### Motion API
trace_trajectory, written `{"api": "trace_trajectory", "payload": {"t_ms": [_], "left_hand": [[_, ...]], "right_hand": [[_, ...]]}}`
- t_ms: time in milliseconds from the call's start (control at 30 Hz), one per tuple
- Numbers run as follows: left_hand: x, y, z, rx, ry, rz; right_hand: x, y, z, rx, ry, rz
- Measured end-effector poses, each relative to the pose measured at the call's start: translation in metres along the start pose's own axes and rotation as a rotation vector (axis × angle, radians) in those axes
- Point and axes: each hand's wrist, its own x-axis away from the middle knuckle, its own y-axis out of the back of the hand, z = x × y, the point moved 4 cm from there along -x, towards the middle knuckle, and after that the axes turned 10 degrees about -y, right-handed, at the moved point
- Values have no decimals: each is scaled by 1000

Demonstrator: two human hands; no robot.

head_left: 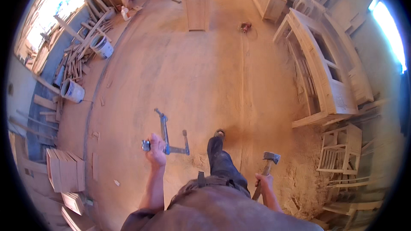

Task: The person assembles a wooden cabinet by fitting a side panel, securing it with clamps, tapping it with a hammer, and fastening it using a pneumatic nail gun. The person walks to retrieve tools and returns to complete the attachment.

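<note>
My left hand [156,152] is closed around a grey metal clamp [164,130], held out over the floor left of my body. The clamp's long bar slants away from me, and a shorter arm reaches right from its near end. A shiny metal piece [146,145] sticks out at the left side of this fist; I cannot make out whether it belongs to the clamp. On the other side, my right hand [265,182] grips a hammer [267,167] by its wooden handle. Its dark metal head is up, and the handle's lower end shows below my fingers.
Dusty floor [171,72] stretches ahead, with one foot [219,133] forward. A wooden cabinet [196,8] stands far ahead, near a small red power tool [245,27]. Large wooden frames [325,60] and a small rack [340,149] line the right; buckets [72,91], scrap wood and panels [66,170] the left.
</note>
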Motion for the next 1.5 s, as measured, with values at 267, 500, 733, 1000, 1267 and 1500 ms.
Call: {"api": "trace_trajectory", "payload": {"t_ms": [267,500,733,1000,1267,1500], "left_hand": [[-221,-203,59,28,15,129],[-402,-412,134,120,-38,203],[-572,-556,231,165,-51,290],[-803,-757,346,127,-167,287],[-975,-903,393,30,-314,202],[-1119,-999,429,-67,-350,104]], "right_hand": [[-124,-94,236,-16,-22,147],[-216,-203,547,-192,116,347],[-348,-206,664,-202,-160,82],[-531,-218,768,-807,-638,-17],[-760,-253,984,-607,-587,-90],[-792,-431,1360,-283,-348,252]]}}
